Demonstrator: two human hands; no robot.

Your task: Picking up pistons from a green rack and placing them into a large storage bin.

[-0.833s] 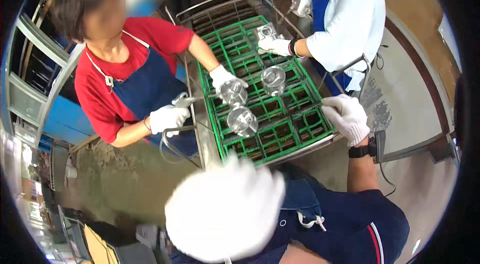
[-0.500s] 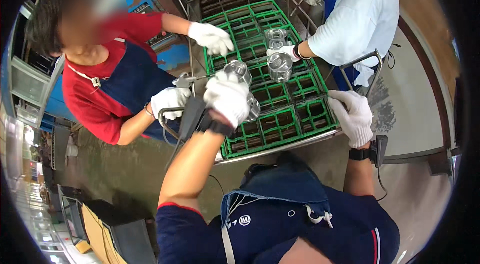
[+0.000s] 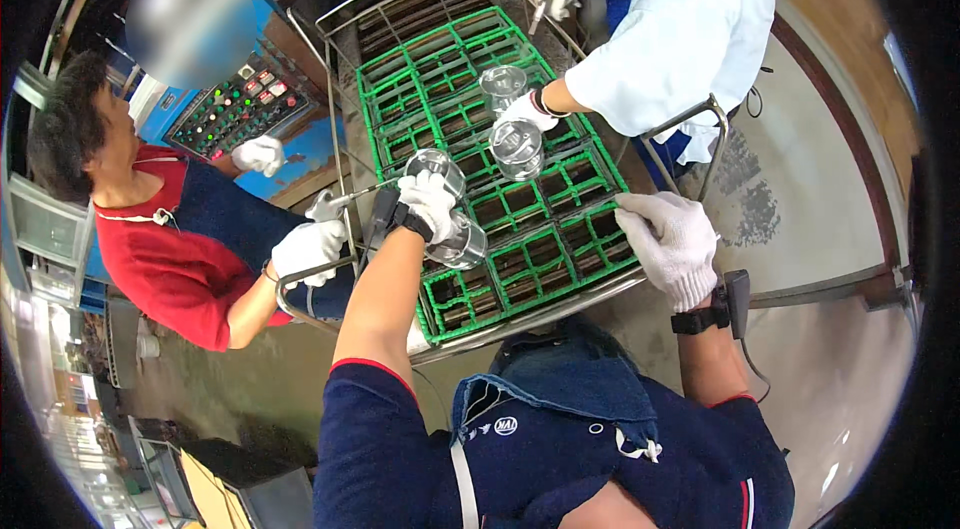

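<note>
My left hand (image 3: 428,201), in a white glove, is over the left side of a green-coated wire rack (image 3: 455,337). Its fingers are closed against a clear glass jar (image 3: 438,165). A second clear glass jar (image 3: 462,243) lies just below that hand, partly behind the wrist. My right hand (image 3: 672,241), also gloved, is at the rack's right edge. Its thumb and fingers are loosely bent and apart, with nothing seen in them. A co-worker's gloved hand (image 3: 522,113) is between two more glass jars, the upper jar (image 3: 502,87) and the lower jar (image 3: 519,151).
Metal cart rails (image 3: 415,17) surround the rack. At left, a person in red (image 3: 165,249) holds a thin-nozzled metal tool (image 3: 335,201) near a control panel (image 3: 240,109). The co-worker in a light-blue top (image 3: 690,19) holds a metal tool (image 3: 541,11).
The view has shifted. My left hand has settled closer against the upper left jar. The person in red has drawn one hand from above the rack toward the control panel.
</note>
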